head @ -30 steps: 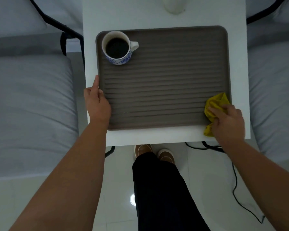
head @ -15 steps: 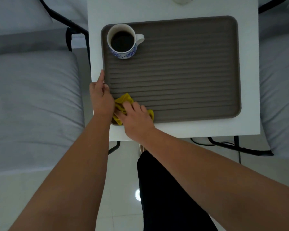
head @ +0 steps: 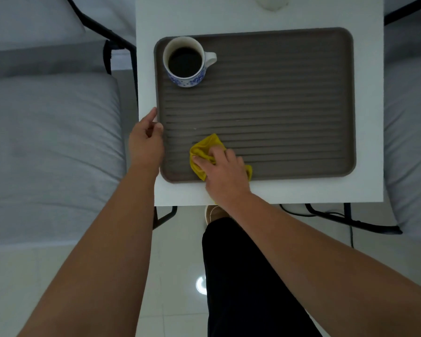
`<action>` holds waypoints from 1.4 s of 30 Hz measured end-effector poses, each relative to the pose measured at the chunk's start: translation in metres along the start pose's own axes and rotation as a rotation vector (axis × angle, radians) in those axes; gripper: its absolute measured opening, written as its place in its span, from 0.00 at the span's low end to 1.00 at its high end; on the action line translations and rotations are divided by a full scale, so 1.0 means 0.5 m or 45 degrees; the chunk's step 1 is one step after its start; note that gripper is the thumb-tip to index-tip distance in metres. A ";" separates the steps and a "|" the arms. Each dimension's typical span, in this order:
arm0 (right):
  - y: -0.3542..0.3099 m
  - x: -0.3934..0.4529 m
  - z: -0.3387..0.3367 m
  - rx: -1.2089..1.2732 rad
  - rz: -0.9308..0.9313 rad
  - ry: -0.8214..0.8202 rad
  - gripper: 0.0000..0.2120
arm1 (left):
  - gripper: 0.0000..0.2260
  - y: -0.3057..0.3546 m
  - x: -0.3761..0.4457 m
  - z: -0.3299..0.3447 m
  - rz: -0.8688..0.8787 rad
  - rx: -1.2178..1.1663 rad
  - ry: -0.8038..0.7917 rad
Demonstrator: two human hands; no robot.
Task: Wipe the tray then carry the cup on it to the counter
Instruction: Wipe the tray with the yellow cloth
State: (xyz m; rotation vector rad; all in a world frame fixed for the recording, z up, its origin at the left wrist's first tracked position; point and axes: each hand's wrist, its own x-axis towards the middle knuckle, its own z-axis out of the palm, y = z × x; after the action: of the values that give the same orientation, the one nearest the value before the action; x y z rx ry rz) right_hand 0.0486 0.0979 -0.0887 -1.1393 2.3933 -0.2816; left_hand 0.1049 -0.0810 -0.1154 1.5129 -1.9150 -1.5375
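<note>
A brown ribbed tray lies on a small white table. In the tray's far left corner stands a white cup with blue flowers, full of dark drink, handle pointing right. My right hand presses a crumpled yellow cloth onto the tray's near left part, close to the near rim. My left hand grips the tray's left rim, thumb on the edge, a little to the left of the cloth.
Grey cushioned seats with black metal frames flank the table on both sides. A white rounded object sits at the table's far edge. My dark trouser leg and a shoe are below the table on a pale tiled floor.
My right hand swept the cloth from the tray's near right corner to its near left corner, then came back a little to the right. The left hand stayed on the left rim.
</note>
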 end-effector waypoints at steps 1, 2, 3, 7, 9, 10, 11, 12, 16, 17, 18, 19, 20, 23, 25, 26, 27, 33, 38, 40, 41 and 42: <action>-0.018 0.011 0.006 -0.008 -0.055 -0.016 0.26 | 0.17 -0.001 0.006 -0.011 -0.049 -0.052 -0.024; -0.038 0.022 0.012 -0.012 -0.095 -0.028 0.26 | 0.16 -0.002 0.011 -0.020 -0.092 -0.090 -0.048; -0.059 0.034 0.017 -0.016 -0.119 -0.037 0.26 | 0.16 -0.002 0.015 -0.029 -0.135 -0.120 -0.073; -0.091 0.064 0.018 -0.027 -0.125 -0.074 0.27 | 0.15 -0.001 0.022 -0.042 -0.232 -0.227 -0.140; -0.067 0.058 0.008 -0.038 -0.080 -0.097 0.27 | 0.15 0.002 0.020 -0.040 -0.225 -0.241 -0.130; -0.049 0.050 0.000 -0.040 -0.037 -0.097 0.27 | 0.15 0.004 0.018 -0.039 -0.220 -0.248 -0.123; -0.028 0.041 -0.009 -0.041 0.013 -0.084 0.27 | 0.15 0.005 0.016 -0.039 -0.217 -0.252 -0.116; -0.005 0.030 -0.020 -0.042 0.063 -0.061 0.27 | 0.15 0.006 0.015 -0.038 -0.214 -0.255 -0.113; 0.084 -0.011 -0.056 -0.016 0.224 0.042 0.25 | 0.15 0.005 0.006 -0.036 -0.208 -0.264 -0.113; 0.091 -0.015 -0.056 -0.007 0.248 0.069 0.25 | 0.15 0.005 0.005 -0.035 -0.211 -0.270 -0.108; 0.089 -0.016 -0.052 0.010 0.269 0.085 0.24 | 0.15 0.004 0.004 -0.036 -0.212 -0.274 -0.105; 0.079 -0.015 -0.045 0.033 0.285 0.093 0.24 | 0.15 0.004 0.003 -0.035 -0.210 -0.278 -0.102; 0.063 -0.010 -0.036 0.047 0.282 0.093 0.25 | 0.15 0.004 0.002 -0.033 -0.207 -0.283 -0.099; -0.012 0.015 0.000 0.032 0.078 0.025 0.27 | 0.15 0.003 -0.002 -0.027 -0.189 -0.291 -0.077; -0.066 0.031 0.021 -0.012 -0.118 -0.028 0.27 | 0.15 0.002 -0.004 -0.024 -0.167 -0.270 -0.051; -0.083 0.036 0.026 -0.028 -0.182 -0.043 0.26 | 0.15 0.002 -0.004 -0.023 -0.155 -0.253 -0.041; -0.088 0.039 0.028 -0.037 -0.214 -0.049 0.24 | 0.15 0.002 -0.004 -0.022 -0.143 -0.234 -0.035; 0.071 -0.033 -0.018 0.002 -0.124 0.073 0.23 | 0.15 0.007 -0.007 -0.022 -0.082 -0.195 -0.035; 0.296 -0.143 -0.079 0.010 0.266 0.358 0.19 | 0.15 0.005 -0.011 -0.019 -0.056 -0.172 -0.019; 0.358 -0.169 -0.101 0.067 0.468 0.447 0.16 | 0.15 0.002 -0.011 -0.020 -0.045 -0.162 -0.013; 0.375 -0.172 -0.107 0.110 0.551 0.484 0.16 | 0.15 -0.001 -0.010 -0.019 -0.043 -0.161 -0.006; 0.382 -0.171 -0.109 0.157 0.616 0.522 0.16 | 0.15 -0.003 -0.011 -0.017 -0.038 -0.155 0.005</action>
State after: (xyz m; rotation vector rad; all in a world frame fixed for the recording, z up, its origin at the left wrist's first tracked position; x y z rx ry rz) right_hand -0.0611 0.2839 -0.0852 -0.4488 2.8643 -0.5260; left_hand 0.1142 -0.0812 -0.1109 1.4975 -1.7701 -1.6306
